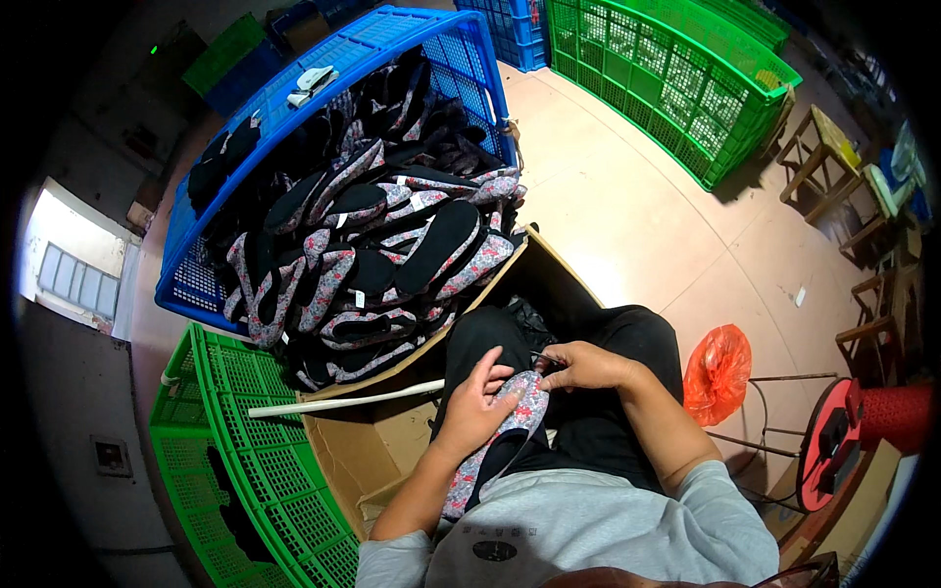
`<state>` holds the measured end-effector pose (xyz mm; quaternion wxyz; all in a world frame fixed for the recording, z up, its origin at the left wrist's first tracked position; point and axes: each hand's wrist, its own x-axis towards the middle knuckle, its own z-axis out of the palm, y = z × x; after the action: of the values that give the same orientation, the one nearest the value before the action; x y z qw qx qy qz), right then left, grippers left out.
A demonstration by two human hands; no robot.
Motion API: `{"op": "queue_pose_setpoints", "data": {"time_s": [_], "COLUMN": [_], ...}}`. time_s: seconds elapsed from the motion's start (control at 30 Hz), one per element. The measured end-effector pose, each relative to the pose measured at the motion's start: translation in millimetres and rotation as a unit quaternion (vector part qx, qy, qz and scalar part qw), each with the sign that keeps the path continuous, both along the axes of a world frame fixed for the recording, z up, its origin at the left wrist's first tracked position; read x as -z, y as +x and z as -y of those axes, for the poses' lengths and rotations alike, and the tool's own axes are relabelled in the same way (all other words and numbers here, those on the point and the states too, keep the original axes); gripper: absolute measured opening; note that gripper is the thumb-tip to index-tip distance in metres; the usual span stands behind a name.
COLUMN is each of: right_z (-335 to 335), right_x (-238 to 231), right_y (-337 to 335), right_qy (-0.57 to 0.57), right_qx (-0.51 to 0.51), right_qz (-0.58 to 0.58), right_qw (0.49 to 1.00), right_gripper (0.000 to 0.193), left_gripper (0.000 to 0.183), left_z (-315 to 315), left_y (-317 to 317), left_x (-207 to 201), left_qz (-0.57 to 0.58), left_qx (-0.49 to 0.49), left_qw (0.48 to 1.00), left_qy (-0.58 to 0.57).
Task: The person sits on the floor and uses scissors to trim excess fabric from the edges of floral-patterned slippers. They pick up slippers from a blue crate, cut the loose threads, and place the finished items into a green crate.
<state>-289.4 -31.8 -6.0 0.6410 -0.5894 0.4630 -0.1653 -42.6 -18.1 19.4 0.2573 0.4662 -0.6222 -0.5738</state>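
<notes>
A soft flat shoe [524, 416] in grey-and-pink floral cloth, with a black lining, lies slanted across my lap. My left hand [477, 404] is on its left side, thumb pressed on the floral cloth and the other fingers partly raised. At the shoe's upper end, my right hand [593, 367] is closed, its thumb against the cloth edge. Something small and dark shows at the right fingertips, too small to name. Beyond my knees, a large heap of matching floral shoes [431, 245] with black soles spills toward me.
A blue crate [176, 265] lies tipped behind the heap. Against my legs stands an open cardboard box [338, 456], with a pale strip [343, 400] across it. Green crates [250, 451] stand left and far right. An orange plastic bag [718, 372] hangs by a red round stand [828, 446].
</notes>
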Motion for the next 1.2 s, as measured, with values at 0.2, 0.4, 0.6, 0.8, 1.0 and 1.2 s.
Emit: {"op": "queue_pose_setpoints", "data": {"time_s": [0.2, 0.4, 0.6, 0.8, 1.0, 1.2], "right_z": [0.4, 3.9, 9.6, 8.3, 4.2, 4.8], "right_x": [8.7, 22.3, 29.7, 23.1, 21.6, 30.0], "right_y": [6.3, 11.3, 13.3, 13.4, 23.4, 24.4], "right_qy": [-0.054, 0.004, -0.111, -0.225, -0.207, -0.152], "right_qx": [0.029, 0.092, 0.11, 0.142, 0.206, 0.246], "right_qz": [0.015, 0.116, 0.115, 0.071, 0.057, 0.084], "right_qw": [0.998, 0.989, 0.981, 0.961, 0.955, 0.954], "right_gripper": [0.035, 0.023, 0.022, 0.02, 0.019, 0.021], "left_gripper": [0.069, 0.05, 0.048, 0.049, 0.049, 0.048], "left_z": [6.4, 25.1, 32.2, 34.1, 36.1, 39.3], "left_y": [-3.9, 2.3, -8.2, -11.2, -7.6, -1.2], "left_x": [-25.6, -10.7, -4.8, -6.0, -8.9, -7.4], "left_qz": [0.216, 0.078, 0.007, -0.043, -0.037, -0.055], "left_qx": [0.114, 0.054, 0.008, 0.0, -0.01, -0.052], "left_qw": [0.967, 0.995, 1.0, 0.999, 0.999, 0.996], "left_qy": [-0.078, -0.035, -0.014, 0.031, 0.025, 0.038]}}
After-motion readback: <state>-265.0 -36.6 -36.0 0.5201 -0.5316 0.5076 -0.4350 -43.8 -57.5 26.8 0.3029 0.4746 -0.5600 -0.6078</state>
